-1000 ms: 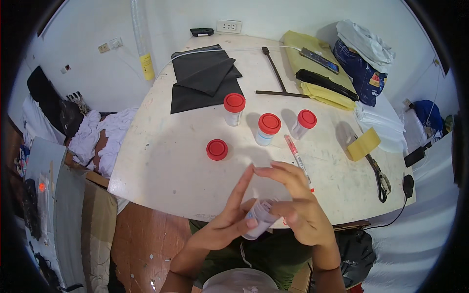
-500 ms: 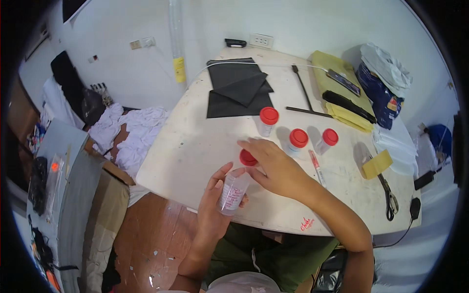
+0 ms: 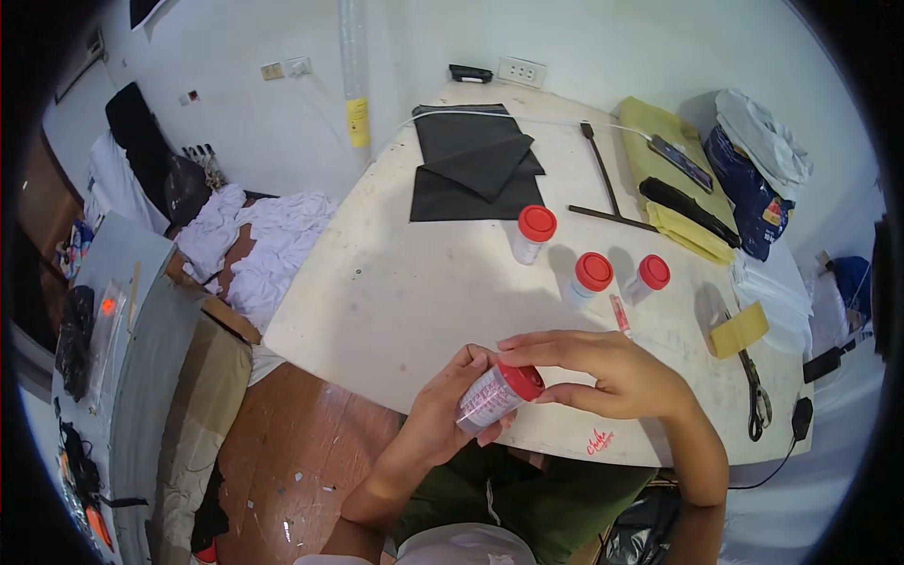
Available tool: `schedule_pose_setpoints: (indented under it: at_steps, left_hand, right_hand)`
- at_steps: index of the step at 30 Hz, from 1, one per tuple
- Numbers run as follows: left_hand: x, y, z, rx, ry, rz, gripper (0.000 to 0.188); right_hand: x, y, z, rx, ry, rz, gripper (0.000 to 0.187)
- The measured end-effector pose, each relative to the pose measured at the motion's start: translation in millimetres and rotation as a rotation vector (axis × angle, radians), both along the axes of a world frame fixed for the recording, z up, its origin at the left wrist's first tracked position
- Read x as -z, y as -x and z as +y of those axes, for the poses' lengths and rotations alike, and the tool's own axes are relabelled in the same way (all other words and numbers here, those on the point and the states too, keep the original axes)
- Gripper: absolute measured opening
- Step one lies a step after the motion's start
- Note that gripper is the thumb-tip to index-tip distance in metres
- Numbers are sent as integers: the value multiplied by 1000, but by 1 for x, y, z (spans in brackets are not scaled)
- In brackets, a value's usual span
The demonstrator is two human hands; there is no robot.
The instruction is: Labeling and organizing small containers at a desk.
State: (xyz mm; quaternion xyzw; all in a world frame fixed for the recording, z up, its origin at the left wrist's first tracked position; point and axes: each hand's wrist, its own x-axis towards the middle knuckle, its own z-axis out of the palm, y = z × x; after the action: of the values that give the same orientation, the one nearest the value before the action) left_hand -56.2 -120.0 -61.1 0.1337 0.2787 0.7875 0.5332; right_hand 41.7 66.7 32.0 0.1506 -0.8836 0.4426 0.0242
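Note:
My left hand [image 3: 435, 411] is wrapped around a clear plastic specimen cup [image 3: 484, 407] with reddish writing on its side, tilted above the table's near edge. A red screw lid [image 3: 524, 379] sits over the cup's mouth. My right hand [image 3: 623, 375] has its fingers over the lid's top and its thumb at the rim. Three more cups with red lids stand upright beyond my hands: the back cup [image 3: 537, 226], the middle cup [image 3: 593, 273] and the right cup [image 3: 653, 273]. A red-and-white marker [image 3: 620, 314] lies partly hidden behind my right hand.
Black sheets [image 3: 476, 174] lie at the back of the white table [image 3: 348, 311]. On the right are yellow folded cloth [image 3: 640, 132], a phone [image 3: 680, 162], a tape roll [image 3: 739, 330], scissors [image 3: 756, 400] and a plastic bag [image 3: 753, 179]. A black T-shaped bar [image 3: 607, 184] lies behind the cups.
The red lid was apart from the cup under my right hand and is now over its mouth. Both hands and the cup have come closer to the table's near edge.

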Motion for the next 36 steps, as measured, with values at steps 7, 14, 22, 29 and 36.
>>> schedule_pose_setpoints:
  at_steps: [7,14,22,29,36]
  left_hand:
    - [-17,-20,25,-273,128,490,30]
    - [-5,-25,44,-624,-143,1406,46]
    - [-33,-34,53,302,89,131,48]
    - [-20,-42,67,-459,-387,1828,52]
    - [-11,-50,81,-519,-239,1962,61]
  right_hand:
    - [1,-22,14,85,-16,-20,46]
    - [-2,-44,3,348,24,-180,35]
    - [25,-60,12,280,-454,574,32]
    - [39,-81,11,559,-76,-125,21]
    - [9,-80,16,677,234,-387,32]
